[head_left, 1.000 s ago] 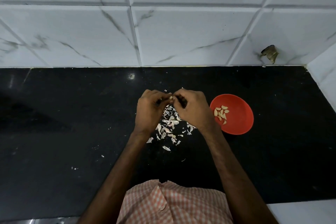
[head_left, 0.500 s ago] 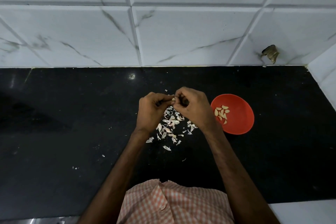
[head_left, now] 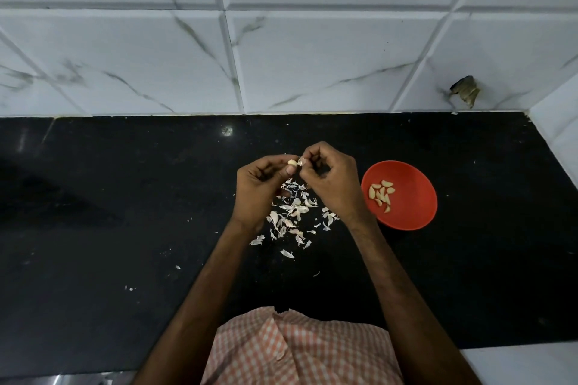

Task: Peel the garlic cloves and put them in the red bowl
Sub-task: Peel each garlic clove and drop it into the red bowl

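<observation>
My left hand (head_left: 259,187) pinches a pale garlic clove (head_left: 292,162) between thumb and fingertips, above the black counter. Just right of it, my right hand (head_left: 331,181) has its fingers curled and pinches a bit of papery skin (head_left: 301,161) at the clove's end. The red bowl (head_left: 416,216) sits on the counter right of my right wrist, and several peeled cloves (head_left: 382,194) lie inside it. Under and between my hands a pile of garlic skins (head_left: 292,216) is spread over the counter.
The black counter (head_left: 109,212) ends at a white marble-tiled wall (head_left: 281,56) behind and a side wall at the far right. A dark scrap (head_left: 464,92) sticks to the wall near the right corner. Stray skin flakes (head_left: 129,288) lie left of my arms.
My hands have drawn slightly apart, and the pale clove now shows between the fingertips, with a piece of skin pulled off to the right.
</observation>
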Action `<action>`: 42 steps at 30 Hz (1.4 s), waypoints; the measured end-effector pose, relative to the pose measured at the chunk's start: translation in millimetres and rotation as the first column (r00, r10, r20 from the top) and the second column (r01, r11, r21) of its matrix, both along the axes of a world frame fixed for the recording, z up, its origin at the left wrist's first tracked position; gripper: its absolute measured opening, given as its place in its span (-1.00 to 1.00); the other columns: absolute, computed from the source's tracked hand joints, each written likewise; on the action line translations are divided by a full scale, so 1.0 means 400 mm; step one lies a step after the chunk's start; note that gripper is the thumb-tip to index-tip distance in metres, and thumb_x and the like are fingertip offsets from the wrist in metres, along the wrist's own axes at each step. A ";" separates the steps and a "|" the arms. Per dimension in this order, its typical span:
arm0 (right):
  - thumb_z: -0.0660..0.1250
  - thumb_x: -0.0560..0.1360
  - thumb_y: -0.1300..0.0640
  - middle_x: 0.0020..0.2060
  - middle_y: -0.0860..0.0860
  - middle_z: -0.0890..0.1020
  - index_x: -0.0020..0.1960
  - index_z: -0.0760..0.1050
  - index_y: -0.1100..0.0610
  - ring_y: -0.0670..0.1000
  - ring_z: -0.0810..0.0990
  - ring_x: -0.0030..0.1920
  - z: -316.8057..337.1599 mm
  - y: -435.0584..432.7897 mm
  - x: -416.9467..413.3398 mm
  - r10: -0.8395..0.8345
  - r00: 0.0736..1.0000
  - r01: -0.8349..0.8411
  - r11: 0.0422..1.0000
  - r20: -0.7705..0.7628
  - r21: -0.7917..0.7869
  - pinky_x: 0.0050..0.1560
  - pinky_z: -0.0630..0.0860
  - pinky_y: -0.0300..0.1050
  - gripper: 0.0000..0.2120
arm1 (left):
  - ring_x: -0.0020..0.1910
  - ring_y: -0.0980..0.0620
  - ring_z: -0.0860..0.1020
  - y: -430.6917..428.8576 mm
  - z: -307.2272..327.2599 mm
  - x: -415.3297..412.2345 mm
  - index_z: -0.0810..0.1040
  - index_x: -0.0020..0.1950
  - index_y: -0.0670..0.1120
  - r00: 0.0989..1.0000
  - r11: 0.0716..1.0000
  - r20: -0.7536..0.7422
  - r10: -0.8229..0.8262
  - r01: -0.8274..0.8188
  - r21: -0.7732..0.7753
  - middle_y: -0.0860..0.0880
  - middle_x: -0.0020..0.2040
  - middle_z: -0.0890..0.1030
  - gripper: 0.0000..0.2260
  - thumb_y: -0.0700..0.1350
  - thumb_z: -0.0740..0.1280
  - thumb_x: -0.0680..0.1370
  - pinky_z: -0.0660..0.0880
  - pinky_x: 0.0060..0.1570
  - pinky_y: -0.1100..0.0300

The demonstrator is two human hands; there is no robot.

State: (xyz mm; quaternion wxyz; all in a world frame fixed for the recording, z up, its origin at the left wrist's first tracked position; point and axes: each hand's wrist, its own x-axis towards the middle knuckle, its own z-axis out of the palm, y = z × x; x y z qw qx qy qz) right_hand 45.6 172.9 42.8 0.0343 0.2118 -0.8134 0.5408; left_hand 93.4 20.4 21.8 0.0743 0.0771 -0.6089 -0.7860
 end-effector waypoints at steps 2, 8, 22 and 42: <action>0.40 0.52 0.31 -0.25 -0.12 0.60 -0.05 0.57 0.23 -0.13 0.59 -0.27 0.000 -0.001 0.000 0.005 1.000 -0.005 1.000 0.006 -0.002 -0.26 0.50 -0.32 -0.97 | 0.10 -0.19 0.65 0.000 0.002 0.002 0.65 0.15 -0.22 1.000 0.999 0.014 -0.010 0.009 0.048 -0.21 0.10 0.70 -0.79 -0.20 0.43 0.53 0.62 -0.25 0.15; 0.29 0.56 0.22 -0.31 -0.02 0.60 -0.10 0.54 0.18 -0.02 0.57 -0.34 0.007 -0.001 0.008 0.042 0.999 -0.041 0.998 0.015 -0.040 -0.33 0.55 -0.06 -0.91 | -0.13 0.11 0.58 -0.003 0.007 0.000 0.66 0.18 -0.11 0.993 0.968 0.114 0.000 -0.028 0.250 -0.07 0.05 0.70 -0.75 -0.10 0.41 0.51 0.54 -0.28 0.20; 0.42 0.54 0.24 -0.24 0.00 0.68 -0.04 0.62 0.24 -0.08 0.66 -0.25 0.021 -0.025 0.002 0.019 0.989 -0.002 0.993 -0.144 0.121 -0.21 0.63 -0.10 -0.94 | -0.15 -0.03 0.67 0.013 0.007 -0.002 0.67 0.08 -0.25 0.989 0.987 0.018 0.149 -0.150 0.059 -0.15 -0.08 0.71 -0.86 -0.25 0.43 0.54 0.62 -0.34 0.15; 0.48 0.48 0.27 -0.25 0.00 0.64 -0.10 0.58 0.23 -0.08 0.63 -0.25 0.014 -0.038 0.003 -0.094 0.988 0.104 0.992 -0.125 0.078 -0.21 0.61 -0.21 -0.92 | 0.00 -0.15 0.69 0.050 0.022 0.001 0.66 0.13 -0.23 0.982 0.966 0.039 0.187 -0.191 0.175 -0.20 0.01 0.71 -0.86 -0.28 0.38 0.59 0.68 -0.15 0.03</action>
